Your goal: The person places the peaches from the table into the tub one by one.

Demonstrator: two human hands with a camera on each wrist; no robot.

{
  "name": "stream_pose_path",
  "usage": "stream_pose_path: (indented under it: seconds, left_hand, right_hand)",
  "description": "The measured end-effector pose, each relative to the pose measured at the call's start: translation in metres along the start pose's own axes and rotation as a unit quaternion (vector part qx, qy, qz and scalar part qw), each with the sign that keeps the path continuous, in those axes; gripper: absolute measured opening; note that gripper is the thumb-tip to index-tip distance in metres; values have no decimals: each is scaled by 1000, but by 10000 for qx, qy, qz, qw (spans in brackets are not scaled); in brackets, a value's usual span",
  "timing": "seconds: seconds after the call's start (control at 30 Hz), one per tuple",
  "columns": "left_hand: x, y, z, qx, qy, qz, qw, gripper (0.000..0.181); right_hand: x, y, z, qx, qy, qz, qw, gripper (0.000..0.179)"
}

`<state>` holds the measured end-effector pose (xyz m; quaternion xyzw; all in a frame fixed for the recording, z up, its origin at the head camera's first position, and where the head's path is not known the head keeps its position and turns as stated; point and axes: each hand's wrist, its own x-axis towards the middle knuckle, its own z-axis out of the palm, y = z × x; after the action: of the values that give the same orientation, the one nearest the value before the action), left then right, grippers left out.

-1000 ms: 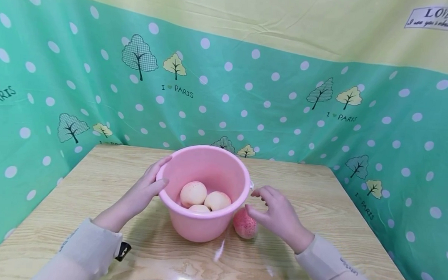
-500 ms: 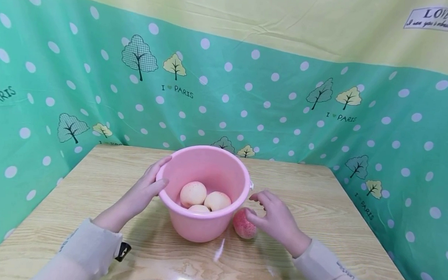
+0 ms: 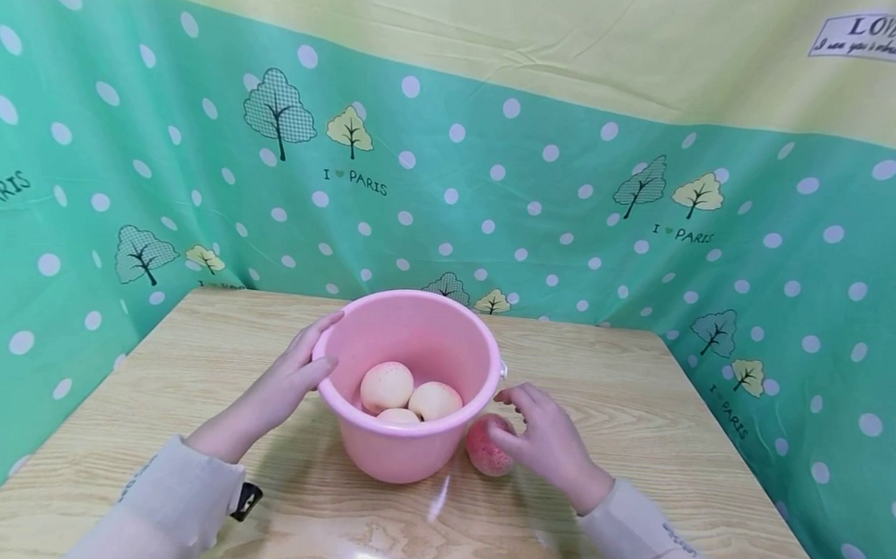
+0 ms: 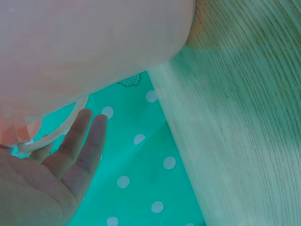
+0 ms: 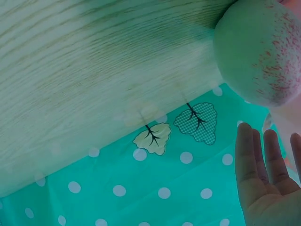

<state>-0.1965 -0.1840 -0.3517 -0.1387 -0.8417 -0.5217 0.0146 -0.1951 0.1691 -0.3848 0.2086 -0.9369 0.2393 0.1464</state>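
A pink bucket stands upright on the table with several pale peaches inside. My left hand holds the bucket's left rim, thumb over the edge and fingers along the outside. In the left wrist view, two fingers of that hand stand nearly straight beside the white handle. A red-speckled peach rests on the table beside the bucket's right side. My right hand hovers over this peach, fingers loosely bent and nothing gripped. In the right wrist view, its fingers are apart from the peach.
The light wood table spreads around the bucket. A green and yellow curtain with dots and trees hangs behind and at both sides. A small white handle joint sticks out from the bucket's right rim.
My right hand has shifted slightly left and down, closer over the peach beside the bucket. The left hand and the bucket have stayed put.
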Motion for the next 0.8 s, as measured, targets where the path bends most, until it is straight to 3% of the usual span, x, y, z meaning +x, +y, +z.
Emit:
stream_pose_path:
  seconds: [0.8]
  left_hand:
    - [0,0,0,-36,-22,-42,10000,62]
  right_hand:
    - [0,0,17,88,-472,549,9973,32]
